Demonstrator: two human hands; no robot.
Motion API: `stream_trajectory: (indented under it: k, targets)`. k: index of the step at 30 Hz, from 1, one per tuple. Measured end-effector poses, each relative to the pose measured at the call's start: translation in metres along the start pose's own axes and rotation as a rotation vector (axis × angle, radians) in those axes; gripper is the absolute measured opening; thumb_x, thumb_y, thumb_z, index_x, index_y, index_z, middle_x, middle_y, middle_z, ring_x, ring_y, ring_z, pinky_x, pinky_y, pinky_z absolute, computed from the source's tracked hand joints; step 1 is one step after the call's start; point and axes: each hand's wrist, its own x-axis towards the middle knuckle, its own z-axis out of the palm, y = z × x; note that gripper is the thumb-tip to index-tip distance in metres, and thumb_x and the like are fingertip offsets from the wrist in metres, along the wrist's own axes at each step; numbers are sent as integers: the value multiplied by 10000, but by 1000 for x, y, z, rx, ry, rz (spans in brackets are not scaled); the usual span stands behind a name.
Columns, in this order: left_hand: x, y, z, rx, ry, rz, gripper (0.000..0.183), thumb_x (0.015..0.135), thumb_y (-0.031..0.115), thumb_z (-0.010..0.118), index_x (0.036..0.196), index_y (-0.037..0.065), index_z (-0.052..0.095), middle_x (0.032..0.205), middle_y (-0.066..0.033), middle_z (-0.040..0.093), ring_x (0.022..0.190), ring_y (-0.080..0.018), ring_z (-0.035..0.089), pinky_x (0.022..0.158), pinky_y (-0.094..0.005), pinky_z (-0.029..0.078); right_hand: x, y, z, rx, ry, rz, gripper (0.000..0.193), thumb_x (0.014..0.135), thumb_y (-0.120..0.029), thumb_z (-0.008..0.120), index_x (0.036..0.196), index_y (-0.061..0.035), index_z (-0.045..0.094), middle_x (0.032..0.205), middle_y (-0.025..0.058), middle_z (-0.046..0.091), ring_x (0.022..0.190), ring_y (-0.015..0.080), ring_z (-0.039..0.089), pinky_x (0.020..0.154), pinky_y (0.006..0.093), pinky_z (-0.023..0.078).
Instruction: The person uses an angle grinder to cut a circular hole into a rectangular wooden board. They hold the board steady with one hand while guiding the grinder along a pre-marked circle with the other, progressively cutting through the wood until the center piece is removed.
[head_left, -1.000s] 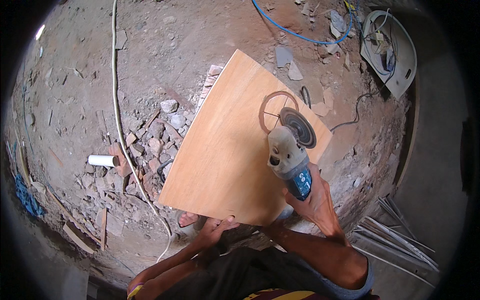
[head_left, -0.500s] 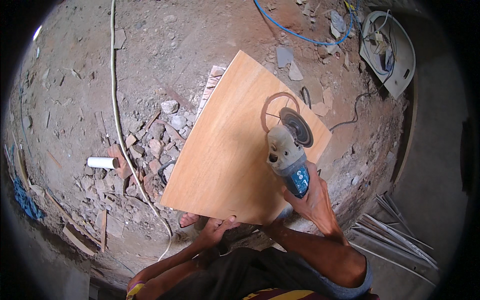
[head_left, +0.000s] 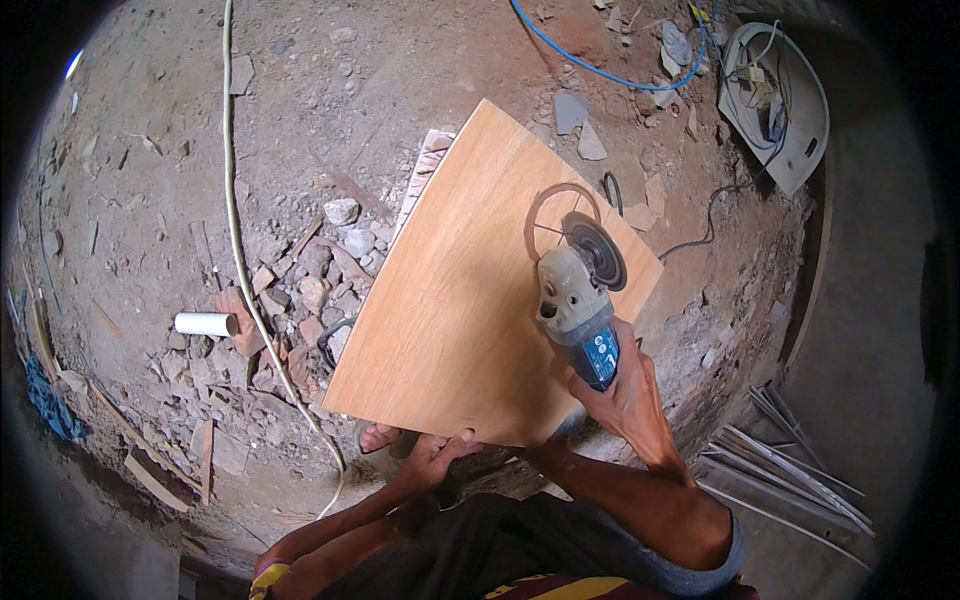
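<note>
A large wood-patterned tile [head_left: 450, 300] lies tilted in front of me, with a pale edge along its left side. Near its far right part is a ring-shaped groove [head_left: 533, 225] with reddish dust, crossed by thin dark lines. My right hand [head_left: 630, 395] is wrapped round the body of an angle grinder [head_left: 575, 295]. The grinder's dark round disc [head_left: 598, 250] stands at an angle over the right side of the ring; whether it touches the tile I cannot tell. My left hand [head_left: 440, 458] grips the tile's near edge, thumb on top and fingers underneath.
Broken stones [head_left: 315, 290] and a white pipe piece [head_left: 205, 324] lie left, beside a long pale hose [head_left: 232, 190]. A blue hose [head_left: 600, 72] curves at the back. A white basin-like shell [head_left: 808, 105] holds cables at far right. Metal strips [head_left: 790, 470] lie near right.
The grinder has shifted very slightly right and toward me, showing more of the lines inside the ring. My left hand and the tile have hardly moved.
</note>
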Motion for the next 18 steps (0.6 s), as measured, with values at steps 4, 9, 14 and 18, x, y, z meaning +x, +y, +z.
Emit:
stream_trajectory:
  k: [4, 9, 14, 18]
  targets:
    - [0, -2, 2, -32, 15, 28, 446, 1205, 263, 562, 1431, -118, 616, 1390, -189, 723, 1308, -244, 699, 1180, -414, 565, 1, 0, 0, -12, 3, -5, 749, 885, -194, 873, 1495, 1, 485, 1017, 270, 756, 907, 408, 786, 846, 456, 610]
    - [0, -10, -3, -37, 16, 32, 448, 1203, 259, 567, 1433, -123, 609, 1391, -206, 723, 1312, -258, 703, 1177, -436, 574, 6, -10, 1, 28, -8, -39, 718, 907, -193, 866, 1476, 10, 480, 1021, 317, 743, 957, 516, 772, 833, 507, 605]
    - [1, -10, -1, -39, 26, 17, 444, 1200, 256, 574, 1432, -121, 608, 1393, -206, 722, 1316, -263, 702, 1173, -433, 577, 5, -10, 0, 50, -6, 16, 735, 883, -204, 873, 1485, -14, 496, 1016, 267, 755, 908, 428, 784, 840, 467, 608]
    - [-1, -7, -1, -21, 22, -8, 408, 1207, 195, 536, 1490, -99, 553, 1431, -227, 703, 1339, -300, 698, 1209, -457, 548, 5, -10, 1, 48, -2, 11, 730, 887, -206, 871, 1483, -12, 495, 1009, 259, 757, 893, 410, 782, 838, 458, 609]
